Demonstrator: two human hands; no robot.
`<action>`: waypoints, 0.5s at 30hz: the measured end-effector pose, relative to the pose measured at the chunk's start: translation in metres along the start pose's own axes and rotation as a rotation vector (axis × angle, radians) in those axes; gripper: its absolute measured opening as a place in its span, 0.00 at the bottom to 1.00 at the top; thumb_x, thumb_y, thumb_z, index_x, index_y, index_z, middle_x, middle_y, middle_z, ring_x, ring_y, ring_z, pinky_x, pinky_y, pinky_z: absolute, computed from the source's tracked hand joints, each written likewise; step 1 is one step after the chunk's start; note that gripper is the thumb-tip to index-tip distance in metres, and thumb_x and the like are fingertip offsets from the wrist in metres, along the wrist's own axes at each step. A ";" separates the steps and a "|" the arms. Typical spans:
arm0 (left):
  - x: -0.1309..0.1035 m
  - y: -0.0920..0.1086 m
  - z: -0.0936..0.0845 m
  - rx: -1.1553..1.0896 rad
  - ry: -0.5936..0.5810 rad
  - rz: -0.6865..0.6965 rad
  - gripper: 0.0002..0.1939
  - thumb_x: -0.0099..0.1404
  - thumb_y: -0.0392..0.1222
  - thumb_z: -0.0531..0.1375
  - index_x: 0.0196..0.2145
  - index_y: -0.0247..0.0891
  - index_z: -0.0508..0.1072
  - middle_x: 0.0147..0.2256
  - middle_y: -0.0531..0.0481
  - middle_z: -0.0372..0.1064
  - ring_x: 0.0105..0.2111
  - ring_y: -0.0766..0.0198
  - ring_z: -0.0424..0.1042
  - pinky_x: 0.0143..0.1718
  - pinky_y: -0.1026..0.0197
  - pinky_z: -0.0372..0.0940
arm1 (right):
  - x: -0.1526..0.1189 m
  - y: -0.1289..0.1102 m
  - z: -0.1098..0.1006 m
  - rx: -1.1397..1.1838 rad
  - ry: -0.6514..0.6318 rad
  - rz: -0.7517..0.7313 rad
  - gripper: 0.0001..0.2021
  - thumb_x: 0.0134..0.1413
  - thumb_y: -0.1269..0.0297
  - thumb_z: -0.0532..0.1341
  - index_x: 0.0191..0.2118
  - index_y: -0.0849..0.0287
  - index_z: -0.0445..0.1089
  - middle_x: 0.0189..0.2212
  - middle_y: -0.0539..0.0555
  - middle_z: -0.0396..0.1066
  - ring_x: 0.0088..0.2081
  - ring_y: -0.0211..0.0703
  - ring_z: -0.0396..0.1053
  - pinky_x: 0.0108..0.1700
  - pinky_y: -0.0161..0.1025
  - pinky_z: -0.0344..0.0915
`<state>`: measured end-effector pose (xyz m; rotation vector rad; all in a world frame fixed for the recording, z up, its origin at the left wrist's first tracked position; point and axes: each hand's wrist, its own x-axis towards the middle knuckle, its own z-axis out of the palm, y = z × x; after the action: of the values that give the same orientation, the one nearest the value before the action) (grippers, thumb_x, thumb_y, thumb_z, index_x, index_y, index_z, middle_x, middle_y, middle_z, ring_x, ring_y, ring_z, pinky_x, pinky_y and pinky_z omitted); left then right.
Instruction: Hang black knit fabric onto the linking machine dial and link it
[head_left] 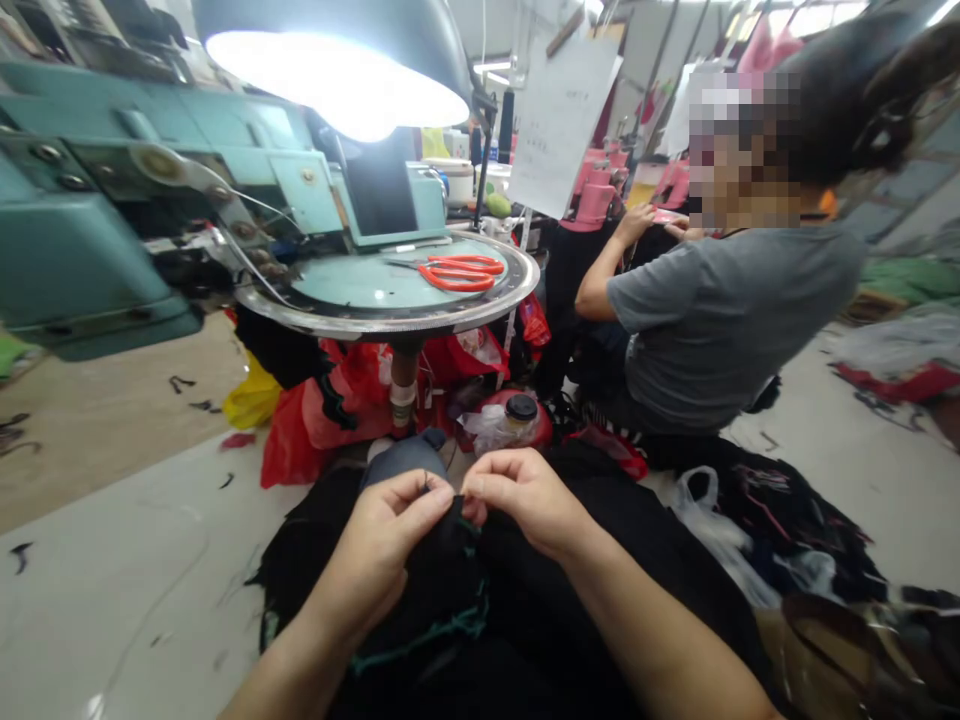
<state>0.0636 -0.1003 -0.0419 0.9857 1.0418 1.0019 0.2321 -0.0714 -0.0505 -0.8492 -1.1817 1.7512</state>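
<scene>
Black fabric (442, 575) with a teal thread edge (427, 640) lies over my lap. My left hand (390, 520) pinches a small bit of this fabric between thumb and fingers. Close beside it, my right hand (525, 495) also pinches at the fabric's edge, with the fingertips of both hands nearly meeting. Whether a loose thread runs between the fingers is too small to make out. Red-handled scissors (461, 270) rest on the round machine plate (517, 285) in front of me.
A green machine (75, 200) stands left, under a bright lamp (337, 70). A person in a grey shirt (735, 310) sits at right. Below the plate are red bags (300, 430) and a jar with a black lid (521, 407). Dark fabric and a plastic bag (712, 530) lie right.
</scene>
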 end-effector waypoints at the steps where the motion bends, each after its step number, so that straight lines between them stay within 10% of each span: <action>1: 0.000 -0.002 0.000 0.006 0.015 0.007 0.14 0.57 0.49 0.68 0.25 0.36 0.73 0.22 0.54 0.69 0.23 0.68 0.63 0.22 0.70 0.57 | -0.001 -0.001 0.000 -0.010 0.011 0.017 0.13 0.42 0.57 0.72 0.25 0.63 0.75 0.20 0.50 0.73 0.23 0.35 0.68 0.30 0.34 0.64; 15: -0.001 -0.002 0.007 -0.217 -0.092 -0.168 0.13 0.55 0.46 0.69 0.24 0.34 0.73 0.22 0.51 0.69 0.21 0.70 0.62 0.21 0.70 0.57 | -0.002 0.010 0.006 0.181 0.084 0.146 0.08 0.33 0.65 0.70 0.20 0.63 0.72 0.15 0.48 0.70 0.16 0.29 0.62 0.21 0.28 0.55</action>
<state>0.0706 -0.1025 -0.0419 0.7466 0.9026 0.9011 0.2248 -0.0777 -0.0575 -0.9087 -0.9099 1.8885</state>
